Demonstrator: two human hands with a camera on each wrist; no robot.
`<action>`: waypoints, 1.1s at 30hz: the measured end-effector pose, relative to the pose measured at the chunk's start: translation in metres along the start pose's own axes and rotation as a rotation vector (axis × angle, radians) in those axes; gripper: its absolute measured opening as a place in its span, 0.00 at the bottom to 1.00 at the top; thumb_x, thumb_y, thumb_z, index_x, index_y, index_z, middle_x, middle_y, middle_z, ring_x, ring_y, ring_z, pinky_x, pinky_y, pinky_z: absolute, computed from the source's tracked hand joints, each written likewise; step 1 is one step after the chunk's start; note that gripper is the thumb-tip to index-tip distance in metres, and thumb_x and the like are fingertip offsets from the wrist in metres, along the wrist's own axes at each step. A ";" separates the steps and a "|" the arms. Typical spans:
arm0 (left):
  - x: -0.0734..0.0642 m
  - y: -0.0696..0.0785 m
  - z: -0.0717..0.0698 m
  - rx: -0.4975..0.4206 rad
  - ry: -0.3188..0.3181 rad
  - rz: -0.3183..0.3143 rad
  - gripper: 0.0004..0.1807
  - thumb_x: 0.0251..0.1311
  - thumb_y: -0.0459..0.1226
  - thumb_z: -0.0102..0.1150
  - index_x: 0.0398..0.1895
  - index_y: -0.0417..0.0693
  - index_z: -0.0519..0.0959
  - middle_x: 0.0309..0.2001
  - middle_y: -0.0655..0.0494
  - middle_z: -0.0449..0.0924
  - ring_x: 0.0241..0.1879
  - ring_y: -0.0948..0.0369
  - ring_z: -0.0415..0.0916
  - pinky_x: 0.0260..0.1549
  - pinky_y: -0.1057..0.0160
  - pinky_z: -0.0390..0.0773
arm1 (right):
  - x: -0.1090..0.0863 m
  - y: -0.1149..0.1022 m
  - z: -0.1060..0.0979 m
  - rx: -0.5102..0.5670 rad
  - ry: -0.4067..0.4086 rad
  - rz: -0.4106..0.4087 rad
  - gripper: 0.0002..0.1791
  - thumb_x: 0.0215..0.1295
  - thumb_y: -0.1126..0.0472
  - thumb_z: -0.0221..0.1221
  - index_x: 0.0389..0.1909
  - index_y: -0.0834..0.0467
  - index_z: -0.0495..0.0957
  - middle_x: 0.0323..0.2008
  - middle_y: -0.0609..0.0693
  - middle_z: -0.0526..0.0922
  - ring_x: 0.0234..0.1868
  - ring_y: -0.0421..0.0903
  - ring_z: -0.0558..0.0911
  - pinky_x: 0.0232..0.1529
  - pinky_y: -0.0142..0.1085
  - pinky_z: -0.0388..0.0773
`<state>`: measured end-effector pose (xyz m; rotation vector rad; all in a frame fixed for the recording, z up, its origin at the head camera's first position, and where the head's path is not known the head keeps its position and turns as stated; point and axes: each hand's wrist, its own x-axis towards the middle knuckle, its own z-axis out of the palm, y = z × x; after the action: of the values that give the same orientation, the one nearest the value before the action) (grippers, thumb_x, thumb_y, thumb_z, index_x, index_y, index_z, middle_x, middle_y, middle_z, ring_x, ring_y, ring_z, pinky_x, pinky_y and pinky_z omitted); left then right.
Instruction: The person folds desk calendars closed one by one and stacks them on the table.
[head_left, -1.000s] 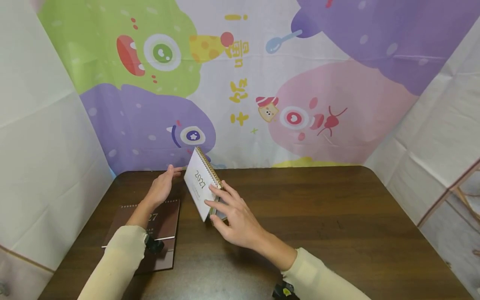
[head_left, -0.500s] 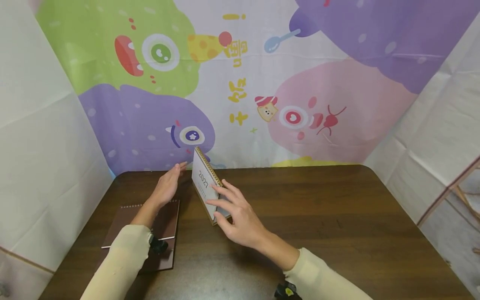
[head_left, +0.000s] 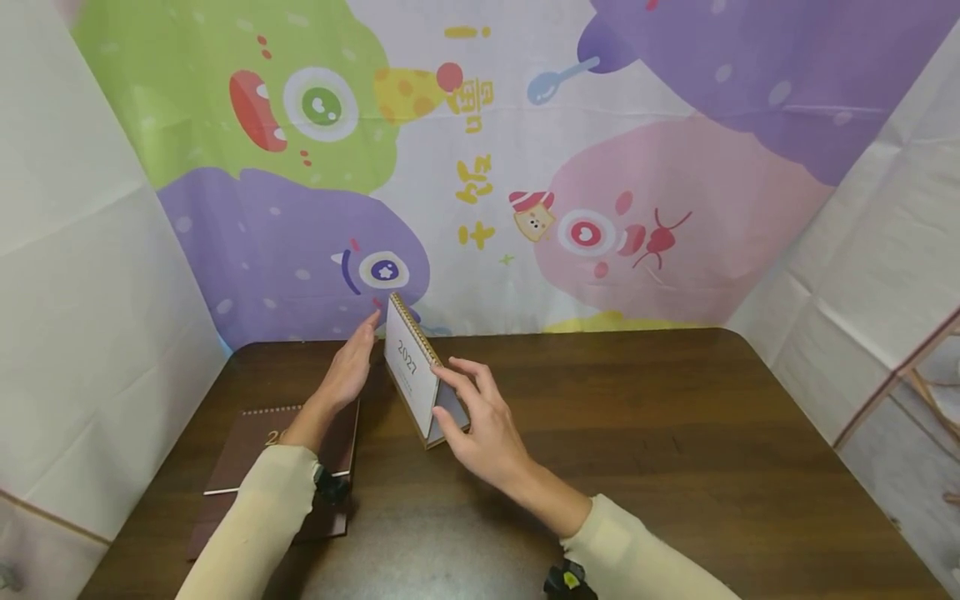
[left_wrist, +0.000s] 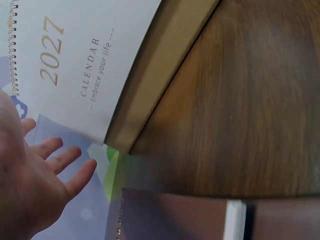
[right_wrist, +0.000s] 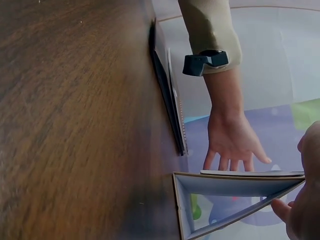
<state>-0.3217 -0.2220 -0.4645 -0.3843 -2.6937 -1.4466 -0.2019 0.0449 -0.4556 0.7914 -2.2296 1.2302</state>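
Note:
A white 2027 desk calendar with a gold spiral along its top stands as a tent on the table, its triangular end showing in the right wrist view. My left hand is beside its cover, fingers straight and palm facing it; in the left wrist view the left hand looks apart from the cover. At the near end is my right hand, fingers spread and slightly bent around the upper corner. Only part of the right hand shows in its wrist view, close to the calendar's top edge; contact is hard to tell.
A dark brown 2027 calendar with a white band lies flat on the left, partly under my left forearm. The wooden table meets a cartoon-printed cloth behind. White cloth walls stand at the sides.
The white calendar's front has swung slightly right, and its base has spread into a tent. My left hand has moved up and right toward it; my right fingers have drawn back off the cover.

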 end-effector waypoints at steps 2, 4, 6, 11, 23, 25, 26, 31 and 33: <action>0.002 0.000 0.002 -0.030 -0.023 -0.015 0.39 0.93 0.57 0.18 0.94 0.47 0.48 0.92 0.36 0.51 0.89 0.32 0.56 0.86 0.30 0.62 | 0.000 0.001 0.002 -0.019 0.010 -0.010 0.25 0.76 0.64 0.70 0.72 0.58 0.84 0.73 0.65 0.79 0.72 0.60 0.84 0.67 0.54 0.88; 0.008 -0.013 0.003 -0.051 -0.042 -0.012 0.40 0.92 0.60 0.18 0.95 0.52 0.50 0.90 0.34 0.56 0.87 0.32 0.60 0.80 0.29 0.70 | 0.000 0.002 0.003 -0.032 0.022 -0.021 0.23 0.75 0.64 0.69 0.69 0.58 0.86 0.72 0.64 0.81 0.71 0.60 0.85 0.65 0.55 0.88; 0.024 -0.047 0.007 -0.073 -0.047 -0.004 0.39 0.90 0.64 0.18 0.94 0.64 0.53 0.89 0.36 0.60 0.87 0.34 0.63 0.77 0.29 0.76 | 0.000 0.002 0.003 -0.033 0.024 -0.021 0.21 0.76 0.64 0.69 0.67 0.59 0.87 0.71 0.63 0.82 0.70 0.60 0.85 0.65 0.55 0.88; 0.064 -0.126 0.018 -0.085 -0.019 0.024 0.36 0.86 0.70 0.20 0.90 0.83 0.57 0.87 0.42 0.68 0.83 0.38 0.71 0.68 0.34 0.84 | 0.000 0.003 0.004 -0.014 0.008 0.005 0.21 0.77 0.63 0.68 0.68 0.60 0.87 0.72 0.61 0.82 0.70 0.58 0.86 0.65 0.53 0.88; 0.006 -0.009 0.004 -0.090 0.016 0.023 0.42 0.90 0.63 0.19 0.92 0.50 0.59 0.81 0.30 0.71 0.77 0.33 0.75 0.60 0.41 0.86 | -0.002 0.010 0.003 -0.014 0.022 -0.050 0.23 0.77 0.67 0.66 0.70 0.65 0.84 0.75 0.62 0.81 0.73 0.58 0.86 0.68 0.53 0.89; 0.000 0.002 0.002 -0.080 0.011 -0.006 0.41 0.91 0.61 0.17 0.92 0.48 0.57 0.83 0.28 0.69 0.79 0.31 0.72 0.63 0.38 0.84 | -0.002 0.011 0.003 -0.014 0.031 -0.060 0.23 0.77 0.67 0.66 0.70 0.66 0.84 0.74 0.62 0.82 0.73 0.59 0.86 0.68 0.53 0.89; 0.000 0.003 0.002 -0.076 0.017 -0.002 0.42 0.91 0.60 0.16 0.92 0.47 0.58 0.82 0.28 0.70 0.78 0.30 0.73 0.61 0.40 0.86 | -0.002 0.011 0.002 -0.012 0.034 -0.060 0.23 0.77 0.67 0.66 0.70 0.66 0.84 0.74 0.62 0.82 0.73 0.59 0.86 0.68 0.53 0.89; 0.015 -0.033 0.005 -0.090 0.069 0.018 0.43 0.89 0.66 0.20 0.88 0.53 0.65 0.75 0.30 0.77 0.69 0.36 0.83 0.52 0.48 0.89 | 0.000 0.014 -0.001 -0.007 0.051 -0.065 0.23 0.76 0.69 0.65 0.70 0.66 0.84 0.74 0.64 0.82 0.73 0.60 0.86 0.67 0.53 0.89; 0.020 -0.044 0.006 -0.084 0.089 0.015 0.43 0.88 0.67 0.21 0.87 0.56 0.67 0.73 0.32 0.80 0.67 0.39 0.85 0.49 0.49 0.89 | 0.001 0.016 -0.003 0.000 0.054 -0.060 0.23 0.76 0.69 0.65 0.70 0.67 0.84 0.74 0.64 0.82 0.73 0.61 0.86 0.67 0.54 0.89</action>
<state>-0.3513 -0.2365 -0.5004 -0.3355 -2.5625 -1.5383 -0.2131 0.0538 -0.4632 0.8095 -2.1475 1.2088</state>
